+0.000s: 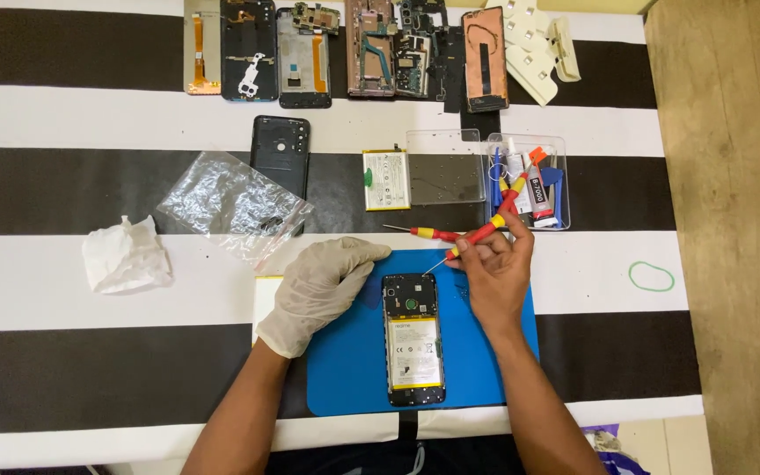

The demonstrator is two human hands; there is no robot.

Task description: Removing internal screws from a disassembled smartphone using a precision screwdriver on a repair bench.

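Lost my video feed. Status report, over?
Left hand gloved, flat beside opened phone. Right hand holds screwdriver, tip near phone's top. Nothing obstructing.

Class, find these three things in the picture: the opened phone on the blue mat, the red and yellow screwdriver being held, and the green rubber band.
opened phone (414,347), head view, on its yellow-edged battery.
held screwdriver (485,229), head view, on its red handle above the right hand.
green rubber band (633,271), head view, on the loop's left edge.

A clear zip bag (232,204) lies crumpled at ten o'clock. White-and-yellow labels cover the opened phone's battery (414,354) at centre and the loose battery (387,179) at twelve o'clock.
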